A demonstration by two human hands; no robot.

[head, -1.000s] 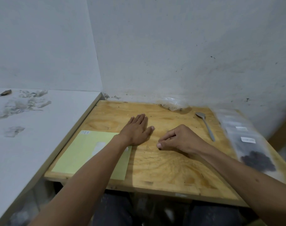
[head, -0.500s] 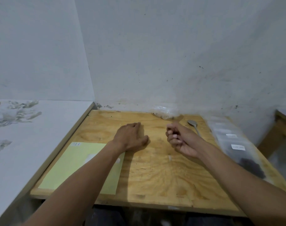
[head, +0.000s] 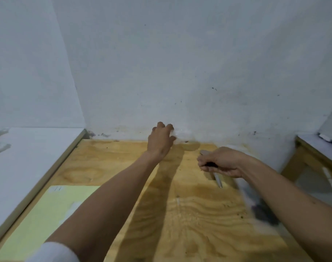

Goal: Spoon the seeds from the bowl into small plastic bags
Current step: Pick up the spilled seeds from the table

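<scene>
My left hand (head: 160, 141) reaches to the back of the plywood board (head: 180, 224), fingers spread, its fingertips at a blurred clear plastic bag (head: 183, 136) lying against the wall. My right hand (head: 221, 161) hovers with curled fingers over a metal spoon (head: 218, 181) that lies on the board; the spoon's bowl shows just beyond the knuckles. A dark patch sits inside the curl, and I cannot tell what it is. Clear bags with dark seeds (head: 263, 214) lie at the right edge, partly under my right forearm. No bowl is in view.
A pale yellow sheet (head: 48, 214) lies on the board's front left. A white surface (head: 29, 157) adjoins on the left, and another wooden table (head: 309, 154) stands at the right. White walls close off the back.
My left hand left the board's middle and stretched to the bag at the wall. My right hand lifted from a pinch on the board and moved right, over the spoon.
</scene>
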